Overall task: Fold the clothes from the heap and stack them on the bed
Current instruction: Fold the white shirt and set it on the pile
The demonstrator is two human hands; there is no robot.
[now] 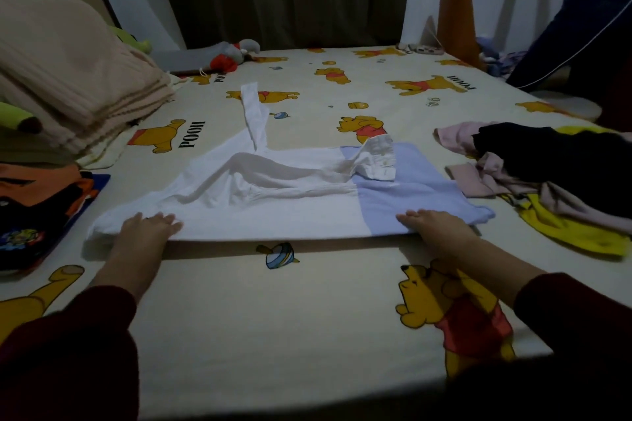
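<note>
Right now the white and pale-blue shirt [273,202] lies spread across the middle of the bed [273,318], its near edge running between the two hands. A sleeve is already laid across the body, cuff resting on the blue part, while the other sleeve points away toward the far side. The left hand [150,224] rests flat on the white end with fingers [169,219] straight and together, holding nothing; the right hand [434,220] lies the same way on the blue end, fingers extended, though the dim light makes it hard to be sure its thumb is not tucked under the hem.

To do this step well, I would press and sweep both palms outward to flatten the creases around the crossed sleeve, bring the far sleeve in, then fold evenly so the edges meet.

The unfolded heap [547,174] sits just to the right, and the folded stack [37,208] waits at the left, near the beige blanket [68,79].
</note>
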